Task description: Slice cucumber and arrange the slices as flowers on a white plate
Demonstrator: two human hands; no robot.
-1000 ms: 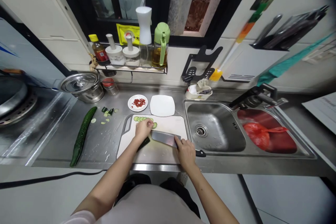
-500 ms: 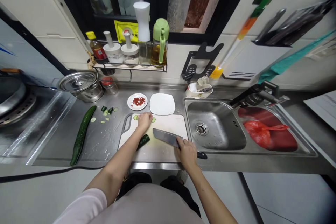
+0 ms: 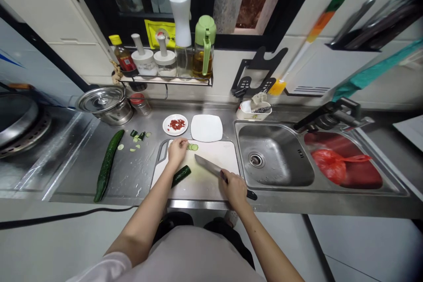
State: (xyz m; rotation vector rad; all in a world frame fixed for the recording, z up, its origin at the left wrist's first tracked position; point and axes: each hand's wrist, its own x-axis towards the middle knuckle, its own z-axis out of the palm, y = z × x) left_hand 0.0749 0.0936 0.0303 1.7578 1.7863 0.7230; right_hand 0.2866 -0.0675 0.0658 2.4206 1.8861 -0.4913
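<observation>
Gripping the knife, the right hand angles inward; the left hand curls beside cucumber slices, grip unclear.

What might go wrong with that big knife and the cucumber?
The knife in the right hand points roughly toward the left hand, so a slip might nick it. The cut cucumber piece is rounded and no hand grips it, so it could roll. The thin slices lie near the far edge of the cutting board, so a nudge might push them off.
</observation>
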